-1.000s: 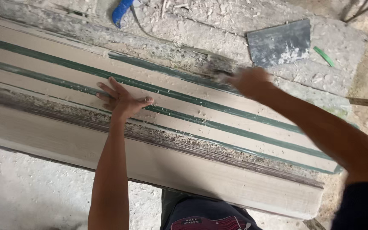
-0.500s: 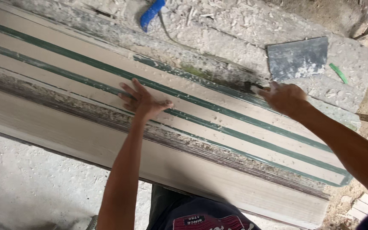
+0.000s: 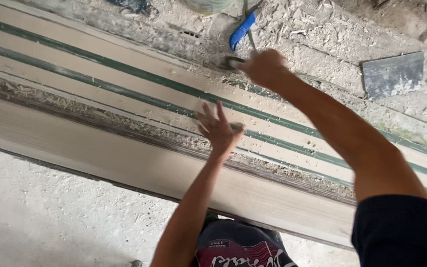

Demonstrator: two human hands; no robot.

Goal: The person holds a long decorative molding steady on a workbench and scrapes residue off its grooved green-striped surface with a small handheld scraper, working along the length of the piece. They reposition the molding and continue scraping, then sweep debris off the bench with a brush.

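On long striped board (image 3: 124, 94) | left hand (image 3: 218, 129) open, fingers spread | right hand (image 3: 265, 66) closed on scraper tool (image 3: 229, 62)

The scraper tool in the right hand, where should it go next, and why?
Probably a short drag along the far edge of the long board. The right hand holds a small tool there, crumbly debris lies beside it, and the left hand is spread over the board.

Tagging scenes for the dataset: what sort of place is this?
Most likely a building site or rough workshop. Pale boards with green strips lie over a floor covered in dust and debris. A dark trowel-like blade lies in the rubble. The right hand works a small tool along one board's edge.
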